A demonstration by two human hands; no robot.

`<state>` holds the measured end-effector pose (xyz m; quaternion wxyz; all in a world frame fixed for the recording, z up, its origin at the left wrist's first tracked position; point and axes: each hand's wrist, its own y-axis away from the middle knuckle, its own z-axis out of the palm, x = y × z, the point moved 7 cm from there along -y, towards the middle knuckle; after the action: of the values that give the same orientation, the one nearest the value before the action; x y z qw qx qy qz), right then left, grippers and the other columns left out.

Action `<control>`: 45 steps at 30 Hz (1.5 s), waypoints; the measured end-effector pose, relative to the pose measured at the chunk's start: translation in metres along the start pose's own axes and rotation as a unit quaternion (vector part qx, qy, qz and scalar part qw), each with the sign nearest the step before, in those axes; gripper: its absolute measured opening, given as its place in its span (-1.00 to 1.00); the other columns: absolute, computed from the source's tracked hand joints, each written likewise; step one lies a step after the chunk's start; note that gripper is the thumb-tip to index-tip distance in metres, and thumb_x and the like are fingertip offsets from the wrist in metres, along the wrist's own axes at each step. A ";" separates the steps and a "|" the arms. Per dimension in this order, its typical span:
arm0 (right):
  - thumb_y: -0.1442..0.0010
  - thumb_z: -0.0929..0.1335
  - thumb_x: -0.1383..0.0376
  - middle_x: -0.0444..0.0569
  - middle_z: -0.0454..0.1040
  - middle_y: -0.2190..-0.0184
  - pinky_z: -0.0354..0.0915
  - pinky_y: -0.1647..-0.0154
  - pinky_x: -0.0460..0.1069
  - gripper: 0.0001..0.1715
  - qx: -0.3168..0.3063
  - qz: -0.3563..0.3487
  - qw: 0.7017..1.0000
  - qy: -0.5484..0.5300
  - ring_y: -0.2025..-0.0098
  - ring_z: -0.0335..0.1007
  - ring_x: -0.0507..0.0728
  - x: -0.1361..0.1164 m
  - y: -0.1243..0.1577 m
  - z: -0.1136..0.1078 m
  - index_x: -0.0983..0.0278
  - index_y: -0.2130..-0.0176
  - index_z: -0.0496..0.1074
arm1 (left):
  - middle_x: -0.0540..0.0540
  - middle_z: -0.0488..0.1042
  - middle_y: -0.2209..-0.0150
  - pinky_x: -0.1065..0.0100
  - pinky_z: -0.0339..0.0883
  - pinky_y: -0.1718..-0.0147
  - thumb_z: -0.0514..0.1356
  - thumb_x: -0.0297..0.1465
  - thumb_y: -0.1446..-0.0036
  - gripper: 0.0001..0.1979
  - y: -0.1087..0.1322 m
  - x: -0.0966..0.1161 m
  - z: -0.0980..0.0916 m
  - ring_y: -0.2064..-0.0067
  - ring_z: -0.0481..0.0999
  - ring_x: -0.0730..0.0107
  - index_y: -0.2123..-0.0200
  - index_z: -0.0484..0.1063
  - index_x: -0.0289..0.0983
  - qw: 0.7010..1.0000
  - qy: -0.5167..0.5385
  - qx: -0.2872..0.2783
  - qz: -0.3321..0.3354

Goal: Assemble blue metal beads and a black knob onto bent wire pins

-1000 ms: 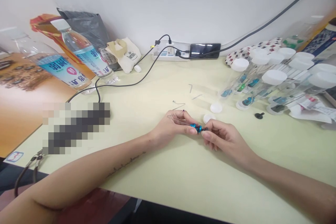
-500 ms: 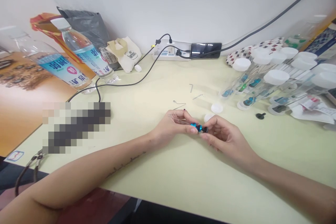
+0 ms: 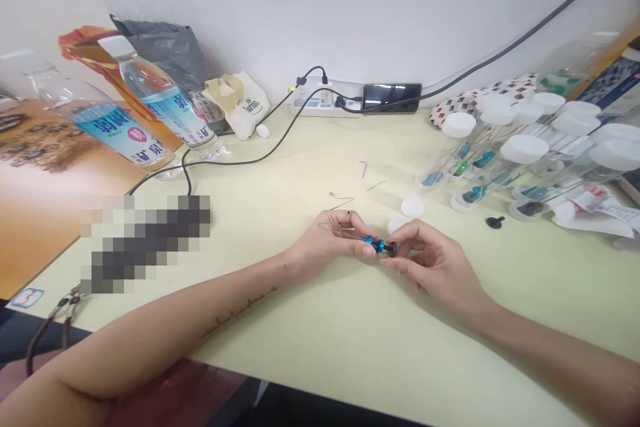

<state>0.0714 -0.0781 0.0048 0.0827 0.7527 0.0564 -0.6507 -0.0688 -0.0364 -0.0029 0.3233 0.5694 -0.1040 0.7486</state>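
Between the fingers of my left hand (image 3: pixel 337 235) is a small blue metal device with thin wire prongs (image 3: pixel 371 244); the thumb presses on its blue body and the prongs run back over the palm. My right hand (image 3: pixel 433 263) has its thumb and fingertips closed around the black knob (image 3: pixel 393 249) at the device's other end. Just beyond my hands lie a bent thin wire (image 3: pixel 343 203), two small hex keys (image 3: pixel 379 184) and two white caps (image 3: pixel 413 206). How the knob joins the blue body is partly covered by fingers.
Clear tubes with white lids (image 3: pixel 524 149) stand on the right, holding blue and green parts. A black flanged part (image 3: pixel 496 222) lies before them. Water bottles (image 3: pixel 160 103) stand at left near a black cable (image 3: pixel 240 161). A phone (image 3: pixel 391 98) rests by the power strip (image 3: pixel 320 105).
Both hands stay on the blue device in nearly the same place. The right fingertips have shifted slightly at the black knob, and the wire prongs are tilted a little differently.
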 end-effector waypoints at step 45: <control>-0.08 0.43 0.04 -0.22 0.30 0.49 0.01 0.55 -0.09 -0.63 -0.039 0.048 0.998 0.003 0.52 0.09 -0.04 0.007 0.001 0.006 0.19 0.28 0.27 | -0.01 0.55 0.41 0.40 0.38 0.26 0.42 -0.46 0.18 -0.76 0.001 -0.001 -0.001 0.32 0.54 0.47 0.43 0.43 -0.36 1.000 -0.016 0.000 -0.001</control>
<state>0.0672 -0.0805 -0.0031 0.1425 0.7529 0.0461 -0.6408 -0.0697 -0.0372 -0.0043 0.3224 0.5815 -0.1082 0.7390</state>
